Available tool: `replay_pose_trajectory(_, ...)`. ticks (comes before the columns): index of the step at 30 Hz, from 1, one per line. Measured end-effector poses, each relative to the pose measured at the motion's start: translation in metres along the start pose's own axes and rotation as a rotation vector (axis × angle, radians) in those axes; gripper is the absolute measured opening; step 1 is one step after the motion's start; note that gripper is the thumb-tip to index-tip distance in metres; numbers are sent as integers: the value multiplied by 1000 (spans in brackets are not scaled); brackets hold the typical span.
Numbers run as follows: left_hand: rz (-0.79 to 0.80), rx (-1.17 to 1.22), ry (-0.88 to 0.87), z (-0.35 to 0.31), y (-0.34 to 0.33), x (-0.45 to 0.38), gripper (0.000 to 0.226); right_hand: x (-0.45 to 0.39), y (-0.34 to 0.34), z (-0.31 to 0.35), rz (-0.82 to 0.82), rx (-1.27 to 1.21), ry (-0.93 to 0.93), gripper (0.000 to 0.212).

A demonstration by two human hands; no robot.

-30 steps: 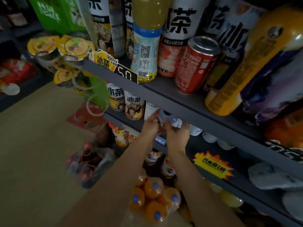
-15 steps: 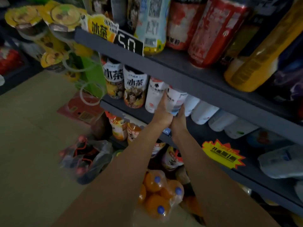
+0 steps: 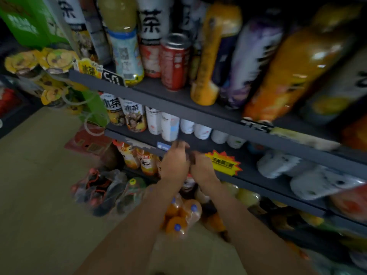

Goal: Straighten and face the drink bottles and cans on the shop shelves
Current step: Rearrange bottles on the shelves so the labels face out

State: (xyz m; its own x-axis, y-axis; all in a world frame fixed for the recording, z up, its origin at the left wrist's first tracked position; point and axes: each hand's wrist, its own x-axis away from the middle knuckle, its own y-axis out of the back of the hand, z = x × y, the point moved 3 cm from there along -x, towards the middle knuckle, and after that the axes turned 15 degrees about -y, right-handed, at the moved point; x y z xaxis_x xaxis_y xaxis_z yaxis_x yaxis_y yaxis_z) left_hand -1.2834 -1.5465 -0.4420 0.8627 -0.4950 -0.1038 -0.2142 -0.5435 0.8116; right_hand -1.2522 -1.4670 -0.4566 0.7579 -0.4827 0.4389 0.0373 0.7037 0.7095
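Far left: stacked yellow-lidded cups (image 3: 29, 63) hang off the shelf end, beside a green box (image 3: 29, 22).

Top shelf (image 3: 178, 108): tall bottles and one red can (image 3: 174, 62), upright near the front edge, a price tag (image 3: 112, 78) to its left.

Middle shelf (image 3: 198, 147): a row of bottles runs left to right, first two tea bottles with dark characters (image 3: 123, 114), then white bottles (image 3: 170, 126), all upright, long axes vertical. The front white bottle stands just above and beyond the hands, slightly left of the gap between them.

Left hand (image 3: 174, 163): at the middle shelf's front lip, fingers curled, blurred; something dark shows between the two hands, cannot tell what, nor whether it is gripped. Grip state: undetermined.

Right hand (image 3: 202, 171): just beside the left, nearly touching, slightly lower and nearer; fingers hidden behind the knuckles. Grip state: undetermined. A yellow starburst sticker (image 3: 223, 162) sits on the shelf edge just right of it.

Judgement: left hand is nearer the front white bottle; a reach up and away would meet it at its lower body.

Below: orange-drink bottles with blue caps (image 3: 182, 215) under the forearms; bagged bottles (image 3: 99, 189) on the floor (image 3: 39, 175) to the left.
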Motion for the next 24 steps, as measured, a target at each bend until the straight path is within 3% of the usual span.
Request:
replay_pose_trajectory(4, 22, -106, -397, -118, 0, 38, 22, 69, 96, -54, 159, 162, 24, 31)
replay_pose_trajectory(8, -3, -234, -713, -287, -10, 73, 22, 157, 248, -126, 127, 314, 97, 34)
replay_pose_trajectory(13, -163, -185, -1183, -576, -30, 99, 28, 276, 487, -254, -329, 214, 23, 33)
replay_pose_trajectory(17, -208, -75, -1368, -775, -49, 134, 41, 367, 635, -351, -683, 66, -130, 28)
replay_pose_trajectory(20, -124, -77, -1382, -866, -79, 152, 50, 406, 703, -416, -859, -32, -227, 26)
replay_pose_trajectory(24, 13, -69, -1380, -941, -125, 154, 63, 411, 760, -494, -934, -174, -342, 26)
